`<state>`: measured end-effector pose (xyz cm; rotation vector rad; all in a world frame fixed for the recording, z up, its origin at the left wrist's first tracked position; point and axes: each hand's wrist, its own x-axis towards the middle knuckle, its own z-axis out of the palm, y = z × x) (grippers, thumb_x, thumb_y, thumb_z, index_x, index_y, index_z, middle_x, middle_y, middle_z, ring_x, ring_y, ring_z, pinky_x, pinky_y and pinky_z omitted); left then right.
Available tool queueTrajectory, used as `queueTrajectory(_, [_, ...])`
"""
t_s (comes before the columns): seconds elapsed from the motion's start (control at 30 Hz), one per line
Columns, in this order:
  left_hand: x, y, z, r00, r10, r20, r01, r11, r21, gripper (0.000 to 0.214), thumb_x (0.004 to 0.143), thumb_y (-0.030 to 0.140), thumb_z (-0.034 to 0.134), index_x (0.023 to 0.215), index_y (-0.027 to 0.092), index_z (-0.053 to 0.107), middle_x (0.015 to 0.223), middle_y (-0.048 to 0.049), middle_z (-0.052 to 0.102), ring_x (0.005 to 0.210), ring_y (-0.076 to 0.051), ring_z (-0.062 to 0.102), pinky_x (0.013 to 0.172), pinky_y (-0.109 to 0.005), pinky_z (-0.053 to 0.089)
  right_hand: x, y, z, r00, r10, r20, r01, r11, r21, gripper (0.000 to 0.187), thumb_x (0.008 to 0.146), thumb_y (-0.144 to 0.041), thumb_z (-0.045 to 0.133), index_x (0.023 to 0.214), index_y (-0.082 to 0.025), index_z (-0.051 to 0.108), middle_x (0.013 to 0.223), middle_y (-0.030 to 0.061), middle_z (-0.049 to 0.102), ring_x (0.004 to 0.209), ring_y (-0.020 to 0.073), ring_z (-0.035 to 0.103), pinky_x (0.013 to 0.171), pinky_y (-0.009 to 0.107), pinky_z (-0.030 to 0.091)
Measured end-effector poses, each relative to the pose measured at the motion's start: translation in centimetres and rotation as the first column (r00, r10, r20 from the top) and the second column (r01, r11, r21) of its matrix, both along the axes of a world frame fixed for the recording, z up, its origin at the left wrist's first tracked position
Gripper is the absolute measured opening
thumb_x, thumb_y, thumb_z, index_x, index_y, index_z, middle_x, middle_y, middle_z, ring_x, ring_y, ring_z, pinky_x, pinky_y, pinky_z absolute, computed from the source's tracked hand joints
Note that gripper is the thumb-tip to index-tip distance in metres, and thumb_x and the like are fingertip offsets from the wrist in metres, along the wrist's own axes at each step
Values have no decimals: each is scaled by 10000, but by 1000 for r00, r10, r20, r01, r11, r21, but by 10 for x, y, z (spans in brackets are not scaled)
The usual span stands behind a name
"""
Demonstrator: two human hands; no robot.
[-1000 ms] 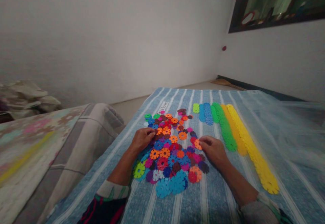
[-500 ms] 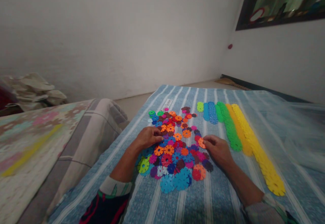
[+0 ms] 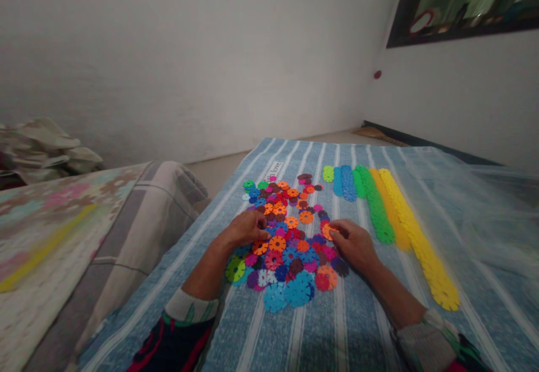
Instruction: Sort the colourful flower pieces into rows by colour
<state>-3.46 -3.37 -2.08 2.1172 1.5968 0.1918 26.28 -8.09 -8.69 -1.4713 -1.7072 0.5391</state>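
A pile of flower-shaped, notched plastic discs (image 3: 290,255) in many colours lies spread on the striped cloth. My left hand (image 3: 246,229) rests over the left side of this pile, its thumb and fingers closed together; whatever they may hold is hidden. At the right edge of the pile, my right hand (image 3: 354,245) has its thumb and fingertips closed on the edge of an orange disc (image 3: 327,231). That disc is low, close to the other pieces. To the right of it lie overlapping rows of discs sorted by colour: yellow (image 3: 425,253), yellow-orange (image 3: 391,214), green (image 3: 377,206) and blue (image 3: 347,184).
A short light-green row (image 3: 328,173) lies farther back. Clear plastic sheeting (image 3: 497,214) covers the right side of the blue-and-white striped cloth (image 3: 362,327). At left is another surface with a floral cover (image 3: 76,192). A white wall (image 3: 189,63) stands behind.
The whole view has shifted slightly. My right hand has come a little farther left over the orange disc. My left hand stays at nearly the same spot on the pile.
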Motion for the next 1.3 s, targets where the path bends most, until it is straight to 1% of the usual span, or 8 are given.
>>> queueTrajectory(0.17, [2, 0, -1, 1000, 20, -1, -20, 1000, -19, 171, 587, 305, 638, 590, 190, 511, 537, 57, 464, 541, -116, 404, 529, -257, 213, 0, 1, -1, 997, 34, 64, -36, 999, 21, 279, 793, -304, 506, 957, -208, 710, 917, 41, 700, 761, 171, 624, 716, 288, 451])
queueTrajectory(0.3, [4, 0, -5, 995, 13, 98, -15, 1000, 19, 197, 570, 266, 635, 612, 196, 456, 545, 71, 442, 548, -105, 381, 527, -243, 216, 0, 1, -3, 997, 36, 73, -38, 999, 21, 291, 801, -284, 506, 1002, -206, 701, 960, 43, 702, 781, 171, 629, 743, 294, 459])
queueTrajectory(0.53, [4, 2, -14, 969, 23, 247, -34, 999, 42, 207, 558, 266, 645, 641, 188, 473, 575, 75, 427, 570, -97, 381, 532, -227, 259, -1, 0, -5, 995, 20, 101, -23, 999, 30, 288, 803, -287, 508, 1013, -216, 692, 964, 40, 704, 805, 179, 632, 749, 299, 464])
queueTrajectory(0.63, [5, 2, -16, 941, 45, 335, -56, 998, 23, 196, 565, 278, 643, 639, 185, 488, 557, 74, 419, 563, -97, 386, 530, -224, 282, -2, -1, -7, 992, 0, 130, -8, 998, 62, 278, 803, -279, 510, 1001, -227, 697, 932, 32, 697, 785, 174, 626, 729, 288, 463])
queueTrajectory(0.77, [8, 1, -17, 889, 73, 452, -69, 997, -26, 199, 569, 295, 652, 686, 171, 550, 561, 67, 466, 547, -96, 422, 531, -222, 311, -4, -2, -8, 981, -25, 190, 7, 995, 95, 270, 811, -282, 518, 1000, -237, 706, 886, 24, 690, 771, 172, 627, 703, 274, 459])
queueTrajectory(0.9, [15, 1, -20, 846, 63, 529, -46, 998, -44, 178, 593, 293, 637, 696, 171, 559, 537, 68, 476, 519, -90, 420, 525, -218, 322, -7, -3, -8, 975, -17, 221, -6, 995, 104, 263, 840, -282, 509, 1011, -237, 704, 943, 28, 703, 815, 173, 643, 742, 275, 463])
queueTrajectory(1.13, [25, 1, -24, 851, 7, 524, -34, 998, 43, 158, 625, 293, 612, 722, 168, 599, 565, 50, 504, 545, -101, 452, 526, -217, 339, -18, -4, -6, 949, 12, 315, -53, 991, 121, 231, 865, -266, 535, 1020, -246, 705, 1001, 39, 716, 922, 195, 653, 791, 271, 463])
queueTrajectory(1.3, [28, 3, -30, 853, -1, 522, -56, 994, 94, 150, 641, 285, 577, 731, 170, 608, 562, 46, 517, 544, -113, 473, 526, -225, 355, -21, -2, -6, 932, -12, 363, -38, 991, 129, 225, 885, -262, 534, 1043, -249, 693, 1010, 43, 711, 912, 193, 653, 774, 260, 457])
